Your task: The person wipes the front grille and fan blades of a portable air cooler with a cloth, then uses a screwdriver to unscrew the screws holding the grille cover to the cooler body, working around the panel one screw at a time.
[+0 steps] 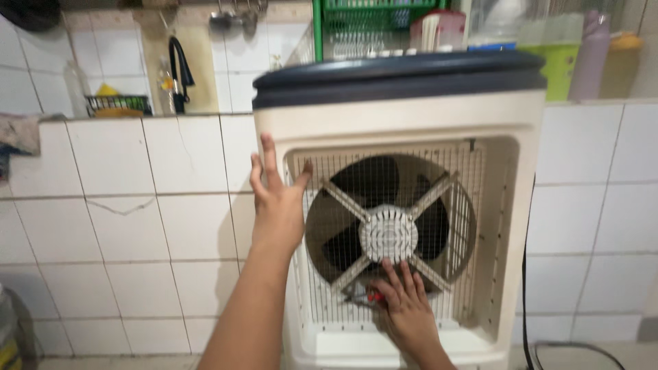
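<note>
The cooler is a tall cream plastic box with a dark blue lid, standing upright against the white tiled wall, its long axis vertical and its back toward the camera: a wire grille covers a dark fan with a pale round hub. The left hand lies flat on the frame's left edge, fingers spread apart. The right hand rests low on the grille, fingers closed on a small red-handled tool.
</note>
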